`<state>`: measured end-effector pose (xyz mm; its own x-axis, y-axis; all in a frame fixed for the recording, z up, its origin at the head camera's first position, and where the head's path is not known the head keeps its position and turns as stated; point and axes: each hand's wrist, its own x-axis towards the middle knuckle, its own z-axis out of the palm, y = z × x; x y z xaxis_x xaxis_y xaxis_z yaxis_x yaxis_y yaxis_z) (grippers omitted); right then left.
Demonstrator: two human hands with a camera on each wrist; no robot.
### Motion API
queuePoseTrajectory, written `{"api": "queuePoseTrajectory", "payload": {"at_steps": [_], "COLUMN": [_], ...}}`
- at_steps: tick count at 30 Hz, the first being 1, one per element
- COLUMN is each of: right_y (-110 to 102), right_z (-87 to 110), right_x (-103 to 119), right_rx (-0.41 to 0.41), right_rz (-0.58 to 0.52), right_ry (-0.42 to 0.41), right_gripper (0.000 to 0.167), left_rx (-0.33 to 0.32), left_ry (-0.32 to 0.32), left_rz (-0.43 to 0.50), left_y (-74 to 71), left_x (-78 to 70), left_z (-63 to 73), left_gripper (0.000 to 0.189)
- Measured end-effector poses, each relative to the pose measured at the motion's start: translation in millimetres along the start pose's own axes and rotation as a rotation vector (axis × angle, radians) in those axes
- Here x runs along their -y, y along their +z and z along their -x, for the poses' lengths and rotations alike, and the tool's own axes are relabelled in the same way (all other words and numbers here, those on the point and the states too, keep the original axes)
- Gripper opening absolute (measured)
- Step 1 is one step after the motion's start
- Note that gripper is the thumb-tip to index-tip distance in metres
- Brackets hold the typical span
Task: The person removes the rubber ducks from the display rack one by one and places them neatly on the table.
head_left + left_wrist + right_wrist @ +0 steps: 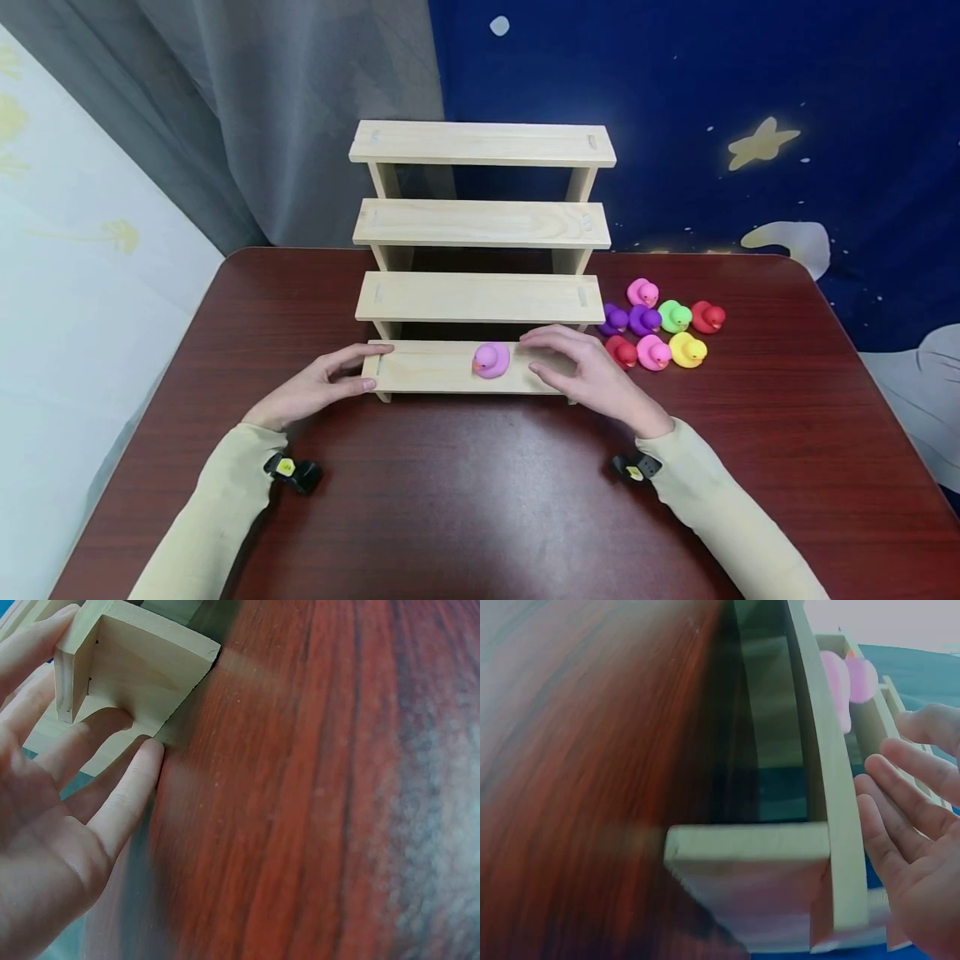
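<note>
A four-tier stepped wooden rack [480, 296] stands on the table. On its lowest step sits one pink-purple rubber duck [491, 360], its beak toward the left. My left hand [330, 382] holds the left end of that step; in the left wrist view its fingers [124, 799] reach round the end and the side leg. Just right of the duck, my right hand [588, 375] is over the step's right part, fingers loosely bent and apart from the duck. The right wrist view shows nothing between its fingers [904, 795], with the duck [838, 686] beyond them.
Several rubber ducks are grouped on the table right of the rack, among them a green duck [676, 316], a yellow duck [687, 350] and a purple duck [645, 320]. The brown table [480, 500] runs up to a grey curtain [322, 100] and a blue cloth [675, 125].
</note>
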<state>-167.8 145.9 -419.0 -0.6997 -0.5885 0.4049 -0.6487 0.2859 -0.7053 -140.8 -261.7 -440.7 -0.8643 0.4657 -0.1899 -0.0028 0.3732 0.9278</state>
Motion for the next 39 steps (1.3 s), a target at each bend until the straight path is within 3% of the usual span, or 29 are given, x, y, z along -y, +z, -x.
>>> {"api": "queuePoseTrajectory", "payload": {"at_steps": [21, 39], "right_y": [25, 50], "right_z": [-20.7, -30.5], "right_x": [11, 18], "right_rx": [0.074, -0.004], "right_rz": [0.007, -0.036], "right_ry": [0.009, 0.033], "right_gripper": [0.04, 0.037], "left_rx": [-0.003, -0.001], "left_ry": [0.01, 0.009], "left_rz": [0.003, -0.009], "left_y": [-0.3, -0.2], "left_x": [1.0, 1.3], "left_z": [-0.6, -1.6], "left_gripper": [0.049, 0.05]}}
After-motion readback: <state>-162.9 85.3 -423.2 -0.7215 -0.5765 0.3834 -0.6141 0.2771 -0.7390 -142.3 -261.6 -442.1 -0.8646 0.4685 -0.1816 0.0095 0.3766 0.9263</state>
